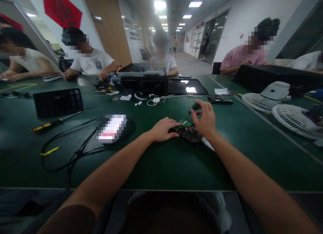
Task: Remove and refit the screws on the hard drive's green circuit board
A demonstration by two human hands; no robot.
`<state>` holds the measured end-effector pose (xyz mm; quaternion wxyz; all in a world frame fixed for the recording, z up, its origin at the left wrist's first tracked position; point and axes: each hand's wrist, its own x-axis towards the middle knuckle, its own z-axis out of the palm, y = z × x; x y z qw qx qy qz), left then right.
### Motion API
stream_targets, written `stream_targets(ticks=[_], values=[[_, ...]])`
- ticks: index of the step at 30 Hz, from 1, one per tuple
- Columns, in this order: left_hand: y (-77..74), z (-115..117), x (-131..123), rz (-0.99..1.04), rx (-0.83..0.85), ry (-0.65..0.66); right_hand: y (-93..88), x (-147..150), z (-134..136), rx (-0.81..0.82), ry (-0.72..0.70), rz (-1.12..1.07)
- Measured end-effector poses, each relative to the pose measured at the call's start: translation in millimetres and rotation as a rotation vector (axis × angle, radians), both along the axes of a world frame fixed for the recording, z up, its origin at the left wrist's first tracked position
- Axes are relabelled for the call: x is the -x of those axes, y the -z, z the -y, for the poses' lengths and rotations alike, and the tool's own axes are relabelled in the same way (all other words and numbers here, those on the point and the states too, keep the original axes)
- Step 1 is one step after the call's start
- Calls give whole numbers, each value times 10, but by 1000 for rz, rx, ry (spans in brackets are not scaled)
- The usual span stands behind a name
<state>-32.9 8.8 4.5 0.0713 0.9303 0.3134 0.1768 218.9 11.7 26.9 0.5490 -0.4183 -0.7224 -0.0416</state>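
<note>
A black hard drive with a green circuit board on top lies on the green table in front of me. My left hand rests on its left side, fingers curled and pressing it down. Above the drive's right side, my right hand has its fingers closed around the black handle of a screwdriver, which points down at the board.
A yellow-handled screwdriver, black cables and a black grille panel lie to the left. An open computer case stands at mid-table. White fan parts sit right. Other people work along the far and side edges.
</note>
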Motion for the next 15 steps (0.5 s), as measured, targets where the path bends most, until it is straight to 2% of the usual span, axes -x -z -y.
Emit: stream_targets(ticks=[15], values=[[1,1,4,-5,0,-5,-29,-6,29,-9,0,-6]])
